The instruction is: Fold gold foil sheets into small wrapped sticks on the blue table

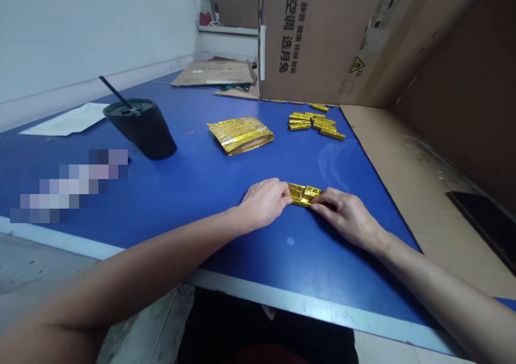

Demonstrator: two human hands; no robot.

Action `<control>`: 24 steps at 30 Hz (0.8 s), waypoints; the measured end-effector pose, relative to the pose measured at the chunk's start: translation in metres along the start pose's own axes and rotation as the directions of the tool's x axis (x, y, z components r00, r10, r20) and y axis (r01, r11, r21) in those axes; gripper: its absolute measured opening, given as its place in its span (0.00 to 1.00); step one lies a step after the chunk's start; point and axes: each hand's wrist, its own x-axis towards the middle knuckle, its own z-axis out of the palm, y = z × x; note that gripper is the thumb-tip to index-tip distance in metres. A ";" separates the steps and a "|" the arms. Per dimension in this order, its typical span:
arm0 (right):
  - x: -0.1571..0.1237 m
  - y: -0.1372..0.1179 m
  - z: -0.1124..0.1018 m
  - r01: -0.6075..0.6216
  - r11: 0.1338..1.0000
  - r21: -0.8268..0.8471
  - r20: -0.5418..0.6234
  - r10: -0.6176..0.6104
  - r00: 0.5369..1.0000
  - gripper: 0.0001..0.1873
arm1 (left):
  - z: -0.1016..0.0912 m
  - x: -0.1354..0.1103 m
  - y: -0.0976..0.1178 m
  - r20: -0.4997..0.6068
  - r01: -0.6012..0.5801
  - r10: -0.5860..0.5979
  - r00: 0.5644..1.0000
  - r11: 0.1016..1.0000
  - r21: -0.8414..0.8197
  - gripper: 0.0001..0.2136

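My left hand (pixel 264 202) and my right hand (pixel 346 216) pinch opposite ends of a folded strip of gold foil (pixel 304 194), which lies on the blue table (pixel 226 256) near its front edge. Farther back, a flat bundle of gold foil sheets (pixel 241 135) lies on the tabletop. To its right sits a loose group of several folded gold foil pieces (pixel 316 122). Neither hand touches the bundle or the group.
A black lidded tumbler with a straw (pixel 141 130) and a white paper sheet (pixel 66 119) stand at the left. A blurred patch (pixel 68 186) hides part of the table. A large cardboard box (pixel 322 41) stands at the back, with cardboard sheets (pixel 407 192) to the right.
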 end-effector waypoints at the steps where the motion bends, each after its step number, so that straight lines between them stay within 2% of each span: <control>1: -0.001 0.000 0.000 0.008 1.000 -0.007 0.005 -0.008 1.000 0.10 | 0.000 0.000 0.000 0.005 0.007 -0.007 1.000 1.000 0.013 0.07; 14: -0.001 -0.005 0.003 -0.103 0.985 -0.142 0.009 0.105 0.994 0.10 | -0.002 0.001 0.004 0.031 0.083 -0.086 0.996 0.993 0.078 0.11; 20: -0.002 -0.006 0.005 -0.189 0.981 -0.033 -0.026 0.189 0.982 0.05 | -0.004 0.003 0.006 0.059 0.118 -0.124 0.991 0.989 0.092 0.12; 24: -0.004 -0.006 0.007 -0.115 0.984 -0.138 -0.024 0.112 0.993 0.05 | -0.005 0.004 0.007 0.060 0.122 -0.130 0.990 0.986 0.113 0.12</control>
